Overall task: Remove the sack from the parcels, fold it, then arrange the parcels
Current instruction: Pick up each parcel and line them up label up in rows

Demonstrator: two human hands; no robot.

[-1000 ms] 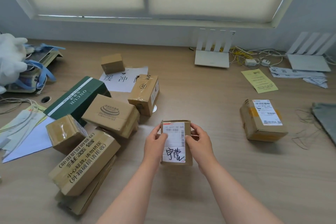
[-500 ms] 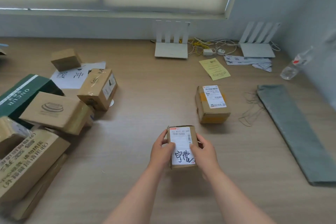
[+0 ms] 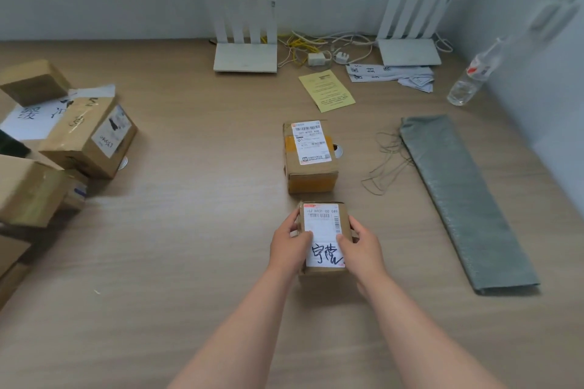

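Both hands clamp one small brown cardboard parcel with a white shipping label and black handwriting (image 3: 324,238): the left hand (image 3: 289,248) grips its left side and the right hand (image 3: 360,248) its right side, thumbs lying on the label. Whether it rests on the pale wood-grain worktop (image 3: 196,230) or is held just above it, I cannot tell. Just beyond it, at 12 o'clock, a second brown cardboard parcel with a white label and yellow tape (image 3: 310,156) sits closed on the worktop, near but apart. At 3 o'clock lies the grey-green woven sack, folded into a long flat strip (image 3: 464,199), with loose string (image 3: 387,164) beside its far end. At 9 o'clock, well apart, a heap of more closed brown cardboard parcels (image 3: 47,155) lies partly over a white sheet; all parcels are sealed, so their contents are hidden
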